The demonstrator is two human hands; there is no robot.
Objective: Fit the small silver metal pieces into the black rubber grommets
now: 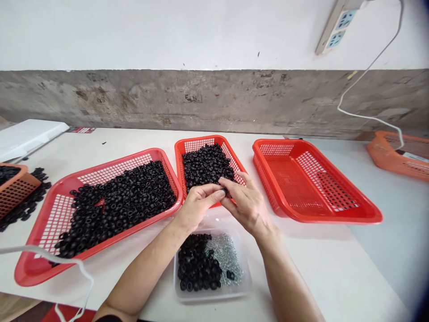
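Note:
Both my hands meet over the near edge of the small red basket (pixel 178 167), which holds many small black ring-like parts (pixel 208 165). Between the fingertips of my left hand (pixel 197 203) is one black part (pixel 225 191). My right hand (pixel 246 201) pinches at the same part from the other side, its fingers bent around it. Just below my hands, a clear plastic box (pixel 214 296) holds black parts on its left and small shiny clear or silvery beads (pixel 226 255) on its right. A few black pieces lie on the beads.
A large red basket (pixel 117 239) of black parts stands left. Stacked red baskets (pixel 284 179) stand right, with an orange basket (pixel 398 156) beyond. Another orange basket (pixel 20 190) sits far left beside loose black parts (pixel 28 203). White cables hang at lower left and right.

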